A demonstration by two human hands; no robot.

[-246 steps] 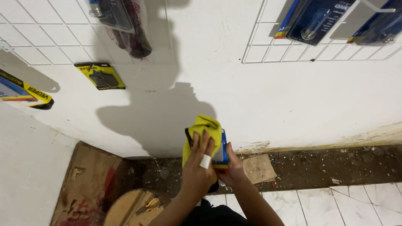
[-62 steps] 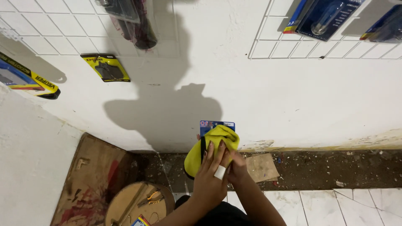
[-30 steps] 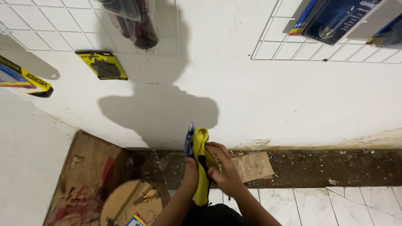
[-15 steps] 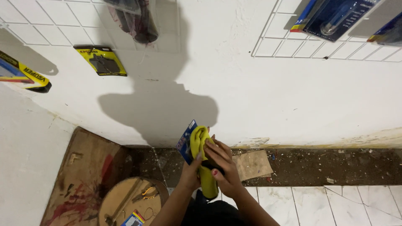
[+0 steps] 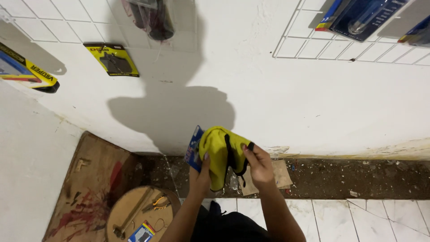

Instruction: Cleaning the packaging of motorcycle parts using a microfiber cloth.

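So you've got both hands up in front of the white wall point(image 5: 286, 98), low down near where it meets the dirt strip point(image 5: 358, 172) along its base. Your left hand point(image 5: 200, 172) is wrapped around the bottom of a yellow cloth point(image 5: 216, 152) and, behind it, a flat blue packet point(image 5: 194, 148), thumb up against the cloth, so it's clamped on both of them as far as I can see. Your right hand point(image 5: 260, 166) has its fingers pinched on the right edge of the cloth, right where a black strap point(image 5: 229, 154) runs down over the yellow. The cloth is bunched and draped over the packet, covering most of it, with only the blue left edge poking out. Just behind your right hand there's a scrap of cardboard point(image 5: 280, 175) lying on the dirt by the edge of the white floor tiles point(image 5: 367, 219). Down at the lower left, a round wooden stool point(image 5: 141, 215) has a hammer point(image 5: 132, 215), pliers with yellow handles point(image 5: 156, 204) and a small packet on top, and it sits next to a wooden board point(image 5: 89, 179) with red stains leaning in the corner. Up on the wall, wire grids point(image 5: 313, 45) hold hanging packets, including a yellow one point(image 5: 113, 59).
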